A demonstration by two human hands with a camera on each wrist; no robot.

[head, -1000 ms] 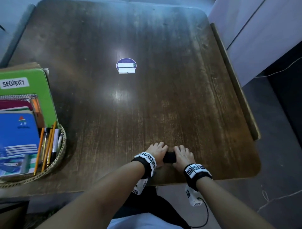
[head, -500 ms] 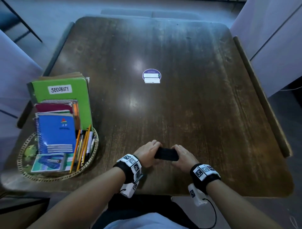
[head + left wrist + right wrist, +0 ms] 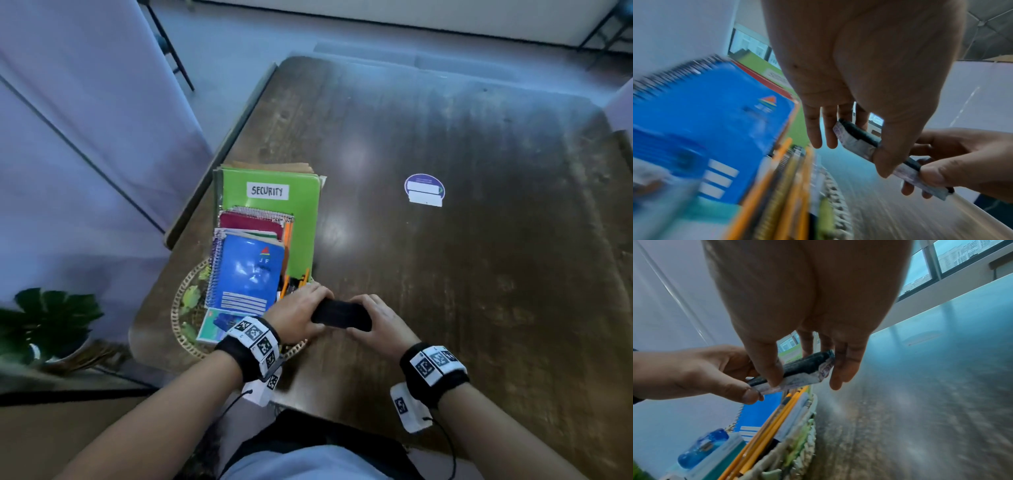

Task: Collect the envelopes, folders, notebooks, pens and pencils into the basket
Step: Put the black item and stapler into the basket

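Observation:
Both hands hold one small black block (image 3: 340,315) with a pale printed underside (image 3: 857,143), just above the table. My left hand (image 3: 301,313) pinches its left end and hovers over the right rim of the woven basket (image 3: 176,308). My right hand (image 3: 380,320) pinches the other end between thumb and fingers (image 3: 844,368). In the basket lie a green "SECURITY" folder (image 3: 303,219), brown envelopes (image 3: 274,167), a maroon notebook (image 3: 250,222), a blue spiral notebook (image 3: 246,270), a small teal pad (image 3: 214,327), and pencils and pens (image 3: 301,277) along the right side.
The dark wooden table (image 3: 462,291) carries a round purple sticker with white labels (image 3: 424,190) at mid-depth. White partition panels (image 3: 68,137) stand to the left, with a potted plant (image 3: 48,318) on the floor below them. The table's near edge runs just under my wrists.
Both hands have lifted the black block off the table's near edge and carried it left, up to the basket's right rim. The head view has swung left.

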